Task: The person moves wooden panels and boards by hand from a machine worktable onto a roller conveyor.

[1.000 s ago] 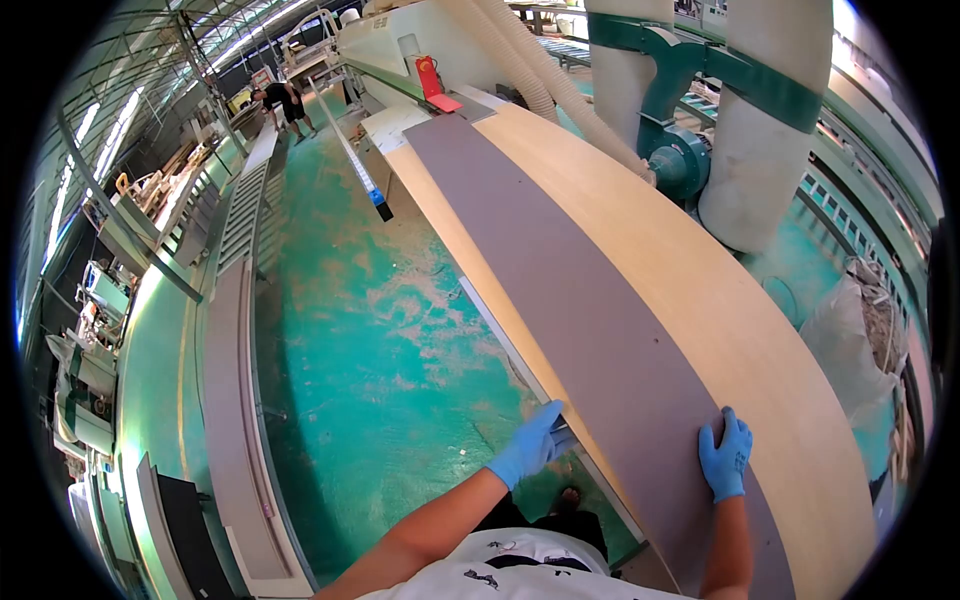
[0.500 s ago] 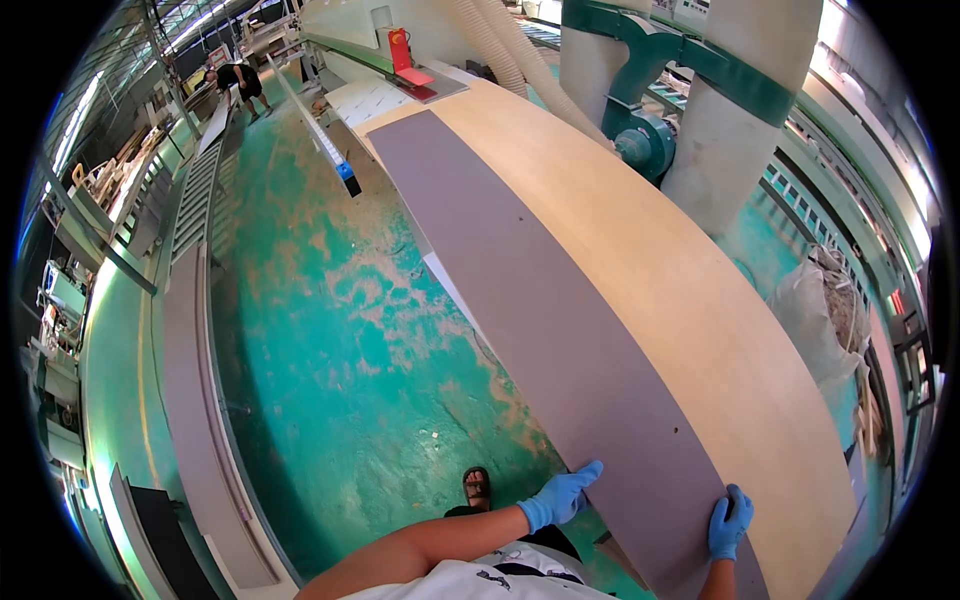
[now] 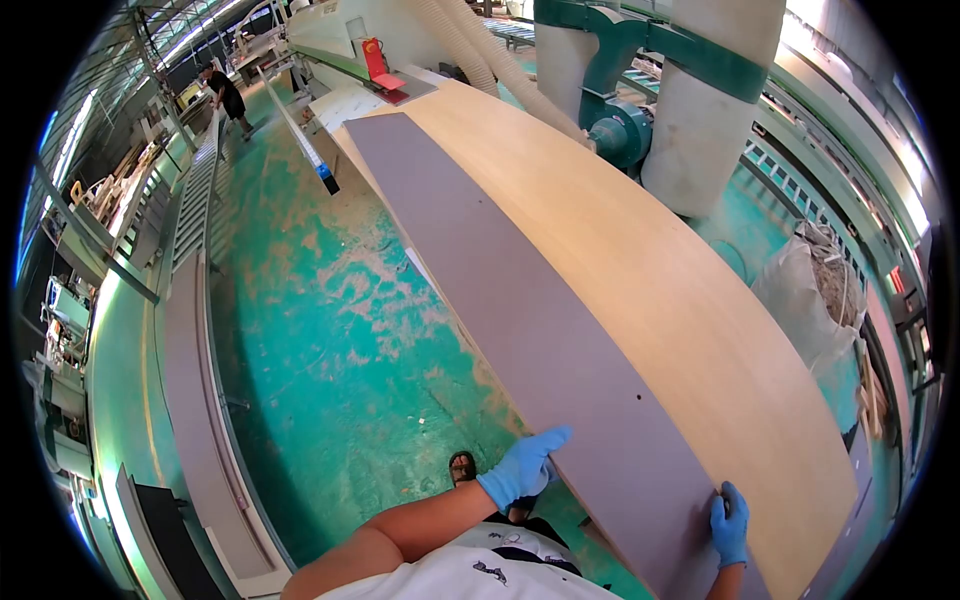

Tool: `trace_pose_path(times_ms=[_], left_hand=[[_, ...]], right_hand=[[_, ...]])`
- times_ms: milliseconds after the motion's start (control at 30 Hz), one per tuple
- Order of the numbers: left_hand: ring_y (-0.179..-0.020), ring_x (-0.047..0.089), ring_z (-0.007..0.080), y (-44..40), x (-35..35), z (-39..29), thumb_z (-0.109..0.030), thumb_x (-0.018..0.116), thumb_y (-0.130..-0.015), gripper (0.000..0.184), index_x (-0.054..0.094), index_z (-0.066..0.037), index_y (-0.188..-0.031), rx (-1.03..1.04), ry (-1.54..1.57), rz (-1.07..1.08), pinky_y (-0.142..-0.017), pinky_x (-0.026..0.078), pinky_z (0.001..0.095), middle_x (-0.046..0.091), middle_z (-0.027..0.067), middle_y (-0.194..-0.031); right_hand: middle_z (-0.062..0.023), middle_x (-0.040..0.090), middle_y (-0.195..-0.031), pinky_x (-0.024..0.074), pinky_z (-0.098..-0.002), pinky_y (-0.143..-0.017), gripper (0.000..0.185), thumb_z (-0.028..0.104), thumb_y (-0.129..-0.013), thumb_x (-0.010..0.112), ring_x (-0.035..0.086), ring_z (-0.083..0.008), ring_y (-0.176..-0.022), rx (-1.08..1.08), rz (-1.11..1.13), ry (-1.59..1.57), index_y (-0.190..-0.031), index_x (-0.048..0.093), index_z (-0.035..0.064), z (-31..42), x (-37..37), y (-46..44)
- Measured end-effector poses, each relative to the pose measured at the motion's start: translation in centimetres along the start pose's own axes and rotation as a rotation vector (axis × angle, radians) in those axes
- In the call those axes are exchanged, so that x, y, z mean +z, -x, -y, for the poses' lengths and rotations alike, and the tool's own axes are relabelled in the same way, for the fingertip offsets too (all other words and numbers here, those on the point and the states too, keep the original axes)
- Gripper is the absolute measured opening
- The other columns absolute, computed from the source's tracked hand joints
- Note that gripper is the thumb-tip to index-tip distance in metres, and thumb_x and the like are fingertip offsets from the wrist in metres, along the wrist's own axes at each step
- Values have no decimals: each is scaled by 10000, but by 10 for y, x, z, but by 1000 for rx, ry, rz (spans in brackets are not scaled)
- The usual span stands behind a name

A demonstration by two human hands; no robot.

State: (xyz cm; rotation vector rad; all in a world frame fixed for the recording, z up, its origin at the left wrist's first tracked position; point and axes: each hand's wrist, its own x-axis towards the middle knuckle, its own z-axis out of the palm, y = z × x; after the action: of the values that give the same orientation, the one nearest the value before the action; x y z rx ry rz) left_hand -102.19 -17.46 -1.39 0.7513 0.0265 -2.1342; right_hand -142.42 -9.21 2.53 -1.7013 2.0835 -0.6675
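One long gray panel (image 3: 510, 300) lies lengthwise along a pale wooden surface (image 3: 650, 280), its near stretch between the left hand (image 3: 520, 468) and the right hand (image 3: 731, 525), both in blue gloves. The left hand is clamped on the panel's left long edge, with part of it reaching over the top face; whatever fingers sit underneath are hidden. The right hand sits a little nearer the body, at the opposite long edge, its digits bent and touching the panel there; whether they are closed on that edge or only pressing against it, I cannot tell. From the hands the panel runs forward and to the left, most of its length beyond them, and its far end stops short of a red fitting (image 3: 378, 62) on the machine (image 3: 335, 35). A small dark spot (image 3: 639, 397) marks the panel's top, forward of the right hand and closer to the right edge than the left.
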Motion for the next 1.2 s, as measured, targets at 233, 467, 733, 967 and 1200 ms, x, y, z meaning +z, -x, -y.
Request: trace_pose_path(times_ms=[233, 467, 733, 967, 1200], left_hand=[[-766, 615, 149, 15, 43, 8, -225, 604, -874, 272, 588, -24, -1056, 161, -107, -100, -648, 477, 280, 634, 55, -919], [-631, 589, 114, 61, 83, 27, -230, 658, -832, 242, 613, -25, -953, 259, -250, -175, -532, 460, 254, 621, 20, -778], [-826, 640, 157, 94, 94, 37, -174, 633, -841, 281, 596, 8, -1053, 253, -69, -90, -706, 537, 304, 647, 74, -935], [-982, 610, 173, 92, 88, 37, -169, 566, -873, 343, 546, 12, -1164, 291, -63, -49, -856, 495, 328, 616, 86, -1103], [-981, 608, 156, 133, 124, 12, -202, 576, -873, 313, 559, -61, -1152, 268, -78, 46, -838, 503, 349, 618, 38, -1089]], right_hand=[[-144, 638, -812, 467, -361, -688, 247, 195, -853, 543, 609, -239, -765, -93, 262, 53, -935, 608, -29, 65, 30, -63], [-106, 636, -963, 453, -296, -795, 509, 417, -921, 483, 578, -175, -848, 270, 733, -136, -1112, 590, -42, 32, 34, -93], [-155, 641, -955, 470, -339, -798, 544, 461, -918, 448, 605, -259, -911, 179, 863, -54, -971, 611, -55, 6, 33, -55], [-209, 642, -898, 476, -389, -736, 551, 435, -961, 345, 608, -344, -851, -228, 807, 80, -1040, 564, -64, 66, -13, -63], [2, 465, -557, 331, -310, -497, 545, 389, -951, 438, 386, -96, -554, -16, 435, -39, -666, 567, -57, 131, -100, -77]])
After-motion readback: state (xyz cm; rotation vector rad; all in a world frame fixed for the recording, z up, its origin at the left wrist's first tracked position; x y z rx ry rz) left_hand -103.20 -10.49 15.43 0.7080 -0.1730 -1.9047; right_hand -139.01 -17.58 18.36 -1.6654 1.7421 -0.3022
